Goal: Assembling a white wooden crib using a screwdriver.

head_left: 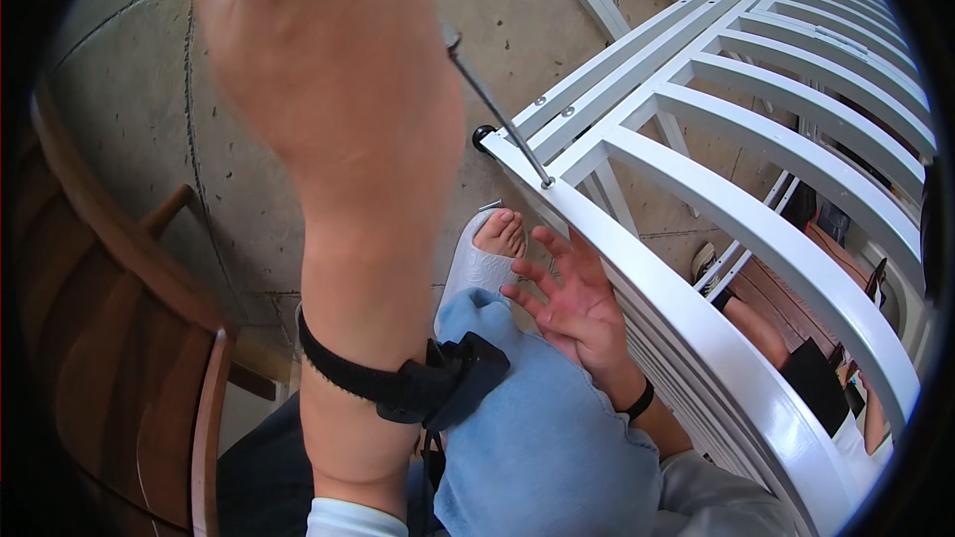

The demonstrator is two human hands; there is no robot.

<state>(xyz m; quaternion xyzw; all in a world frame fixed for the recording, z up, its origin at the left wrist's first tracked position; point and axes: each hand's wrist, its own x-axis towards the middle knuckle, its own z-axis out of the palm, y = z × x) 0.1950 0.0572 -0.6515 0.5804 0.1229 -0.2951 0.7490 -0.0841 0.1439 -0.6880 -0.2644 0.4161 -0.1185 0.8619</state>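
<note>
1. Upper left of the frame, the left hand [328,60] grips a screwdriver [497,109], its tip on a screw [547,183] in the white slatted frame [716,209].
2. The right hand [572,303], fingers spread, rests beside the rail at centre.
3. Two screws [554,105] already sit flush; this one seems unfinished.

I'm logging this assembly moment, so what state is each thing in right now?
Left hand: raised, gripping the screwdriver.
Screwdriver: tilted, tip on a screw in the frame.
White slatted frame: propped at a slant.
Right hand: open, fingers spread, beside the frame rail.
Wooden chair: upright, untouched.
</note>
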